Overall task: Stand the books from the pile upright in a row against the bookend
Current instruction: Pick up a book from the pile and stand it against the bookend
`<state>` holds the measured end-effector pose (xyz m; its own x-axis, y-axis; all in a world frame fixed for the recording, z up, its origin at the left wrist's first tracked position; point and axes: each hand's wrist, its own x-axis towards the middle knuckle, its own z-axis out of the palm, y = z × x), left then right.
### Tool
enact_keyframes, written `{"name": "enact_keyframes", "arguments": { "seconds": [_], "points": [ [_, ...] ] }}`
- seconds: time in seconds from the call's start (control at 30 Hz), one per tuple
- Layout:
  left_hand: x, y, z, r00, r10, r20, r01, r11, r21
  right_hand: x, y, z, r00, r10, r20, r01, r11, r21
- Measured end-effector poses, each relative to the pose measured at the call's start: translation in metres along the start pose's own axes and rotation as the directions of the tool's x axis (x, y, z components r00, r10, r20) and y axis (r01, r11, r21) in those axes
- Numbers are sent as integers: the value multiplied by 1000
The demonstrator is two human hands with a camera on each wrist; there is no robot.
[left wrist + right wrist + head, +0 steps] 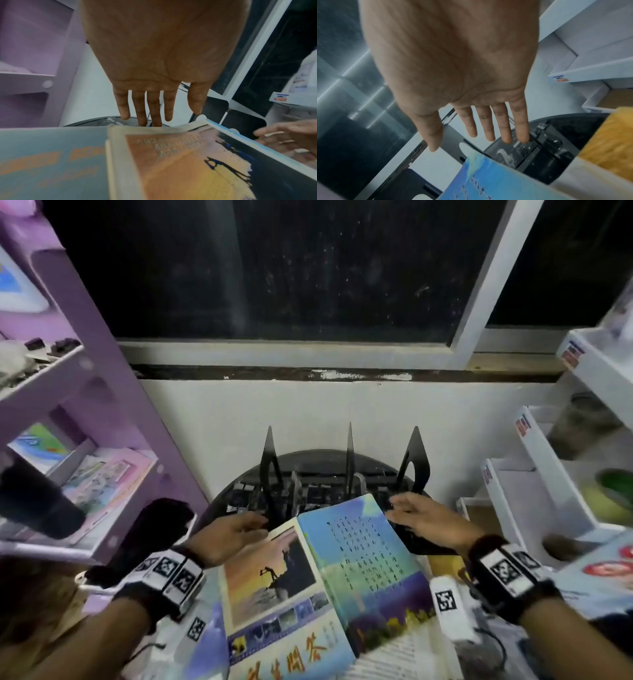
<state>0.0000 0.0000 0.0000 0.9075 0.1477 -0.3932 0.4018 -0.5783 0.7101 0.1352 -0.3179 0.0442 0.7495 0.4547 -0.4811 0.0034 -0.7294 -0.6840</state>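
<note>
Our left hand (228,537) and right hand (426,522) reach past book pile (329,583) — fingers (155,108) straight, spread, holding nothing; likely steadying black bookends (349,460) on worktop. Books flat, none upright yet — sunset-cover book (188,162) nearest left hand

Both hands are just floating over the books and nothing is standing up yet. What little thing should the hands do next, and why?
Probably close the right hand on the far edge of the blue book. That book lies flat on top of the pile, overlapping the sunset book. Both hands, the left hand too, are open and hold nothing, and the black bookends behind stand free.
</note>
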Motion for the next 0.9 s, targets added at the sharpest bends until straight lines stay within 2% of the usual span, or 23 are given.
{"name": "enact_keyframes", "arguments": {
  "seconds": [0.07,0.13,0.23,0.33,0.47,0.6,0.73,0.9],
  "points": [
    [9,6,3,997,16,78,-27,989,143,14,-4,7,1000,-6,6,6,999,-45],
    [15,13,3,987,23,157,-52,981,189,26,-9,13,999,5,37,-1,996,-89],
    [24,11,9,984,25,178,-80,948,308,42,-7,23,999,25,31,-20,990,-142],
    [31,9,12,986,39,161,-98,921,377,51,-4,28,1000,5,17,-1,978,-207],
    [31,4,11,979,167,115,-198,908,370,58,-1,29,998,-52,17,55,942,-332],
    [27,2,9,960,273,67,-277,878,391,56,-1,30,991,-127,-47,97,906,-411],
    [22,5,9,935,354,-12,-310,836,453,44,-2,31,969,-218,-115,146,884,-444],
    [2,21,7,904,419,-81,-342,825,450,19,-10,28,928,-308,-210,193,878,-438]
  ]
}}
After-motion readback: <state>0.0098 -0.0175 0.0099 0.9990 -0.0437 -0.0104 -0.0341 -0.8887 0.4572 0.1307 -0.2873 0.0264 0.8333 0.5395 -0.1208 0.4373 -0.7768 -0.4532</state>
